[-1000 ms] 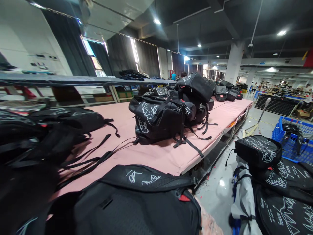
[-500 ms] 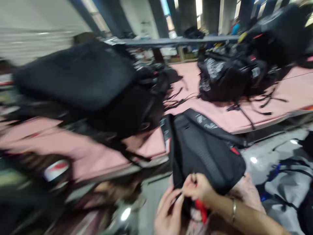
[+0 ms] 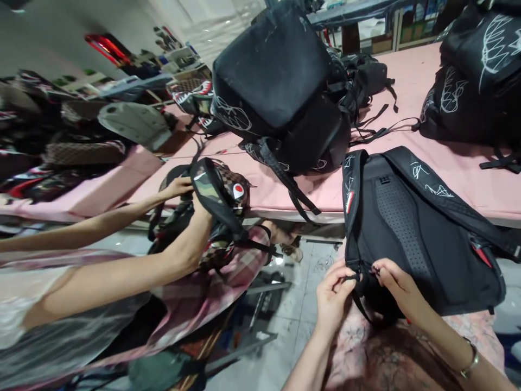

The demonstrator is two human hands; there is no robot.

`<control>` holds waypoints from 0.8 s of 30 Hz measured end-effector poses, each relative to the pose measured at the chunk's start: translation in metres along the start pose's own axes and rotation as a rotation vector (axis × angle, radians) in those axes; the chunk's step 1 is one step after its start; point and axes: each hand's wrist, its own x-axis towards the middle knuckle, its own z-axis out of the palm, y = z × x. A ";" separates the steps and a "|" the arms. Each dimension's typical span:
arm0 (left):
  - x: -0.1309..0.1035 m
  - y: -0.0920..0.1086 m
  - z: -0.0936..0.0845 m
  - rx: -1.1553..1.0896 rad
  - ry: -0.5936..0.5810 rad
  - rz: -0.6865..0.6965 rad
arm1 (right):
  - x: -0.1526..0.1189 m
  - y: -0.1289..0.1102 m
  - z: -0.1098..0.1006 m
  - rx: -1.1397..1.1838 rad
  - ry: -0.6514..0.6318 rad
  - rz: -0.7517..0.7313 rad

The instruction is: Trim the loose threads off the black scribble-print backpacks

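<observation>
A black backpack [image 3: 407, 228] rests on my lap with its padded back panel facing up. White scribbled marks run along its shoulder straps. At its lower left corner, my left hand [image 3: 334, 293] pinches a narrow black strap [image 3: 358, 296] between thumb and fingers. Close beside it, my right hand [image 3: 393, 279], with a bracelet on the wrist, has its fingers closed at the same strap end. What exactly sits between the right fingertips is too small to make out.
A pink-covered table [image 3: 264, 195] runs across ahead, bearing a pile of black bags [image 3: 277, 70] and another black bag [image 3: 480, 87] at right. On the left, a co-worker's arms [image 3: 134, 271] handle a checked and camouflage backpack [image 3: 222, 190]. Tiled floor [image 3: 299, 288] lies between us.
My view has swung left and steadied, bringing the co-worker's arms into sight. Both my hands stay at the backpack's lower left corner, slightly apart now.
</observation>
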 end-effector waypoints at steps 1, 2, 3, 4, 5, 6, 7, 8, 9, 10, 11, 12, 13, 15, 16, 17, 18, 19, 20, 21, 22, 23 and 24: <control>0.001 0.001 -0.002 0.015 -0.008 -0.004 | -0.001 -0.001 -0.002 -0.049 -0.035 -0.004; 0.002 0.002 -0.004 0.035 -0.016 -0.009 | -0.001 -0.002 -0.005 -0.095 -0.062 -0.006; 0.003 0.004 -0.006 0.055 -0.024 -0.015 | -0.001 -0.003 -0.007 -0.136 -0.083 -0.002; 0.003 0.006 -0.007 0.075 -0.032 -0.019 | -0.001 -0.005 -0.010 -0.172 -0.099 0.002; 0.003 0.009 -0.008 0.096 -0.040 -0.022 | -0.001 -0.007 -0.012 -0.207 -0.113 0.006; 0.003 0.011 -0.009 0.116 -0.052 -0.024 | 0.000 -0.009 -0.015 -0.242 -0.129 0.007; 0.003 0.012 -0.010 0.135 -0.066 -0.027 | 0.001 -0.011 -0.017 -0.275 -0.148 0.002; 0.003 0.014 -0.010 0.154 -0.082 -0.028 | 0.003 -0.013 -0.018 -0.304 -0.168 -0.009; 0.002 0.015 -0.010 0.171 -0.097 -0.028 | 0.004 -0.015 -0.020 -0.330 -0.186 -0.025; 0.002 0.016 -0.010 0.187 -0.110 -0.025 | 0.006 -0.016 -0.022 -0.353 -0.201 -0.044; 0.003 0.016 -0.010 0.202 -0.122 -0.020 | 0.007 -0.018 -0.023 -0.373 -0.214 -0.065; 0.003 0.017 -0.010 0.217 -0.133 -0.011 | 0.009 -0.020 -0.025 -0.393 -0.223 -0.087; 0.003 0.017 -0.010 0.232 -0.141 -0.001 | 0.010 -0.021 -0.026 -0.412 -0.232 -0.106; 0.003 0.018 -0.010 0.261 -0.161 0.013 | 0.013 -0.024 -0.029 -0.444 -0.257 -0.138; 0.004 0.018 -0.011 0.272 -0.170 0.017 | 0.014 -0.025 -0.031 -0.459 -0.272 -0.150; 0.004 0.019 -0.011 0.280 -0.180 0.019 | 0.015 -0.027 -0.032 -0.476 -0.284 -0.158; 0.004 0.019 -0.011 0.283 -0.190 0.019 | 0.016 -0.027 -0.033 -0.493 -0.294 -0.166; 0.004 0.020 -0.011 0.283 -0.200 0.018 | 0.017 -0.028 -0.034 -0.509 -0.301 -0.172; 0.005 0.021 -0.012 0.282 -0.208 0.019 | 0.018 -0.028 -0.035 -0.524 -0.306 -0.177; 0.005 0.021 -0.012 0.280 -0.212 0.021 | 0.019 -0.028 -0.036 -0.536 -0.307 -0.183; 0.005 0.021 -0.012 0.277 -0.215 0.023 | 0.020 -0.028 -0.037 -0.544 -0.310 -0.189; 0.006 0.022 -0.012 0.272 -0.216 0.025 | 0.021 -0.028 -0.038 -0.547 -0.315 -0.196; 0.006 0.022 -0.012 0.265 -0.216 0.027 | 0.021 -0.028 -0.039 -0.549 -0.321 -0.203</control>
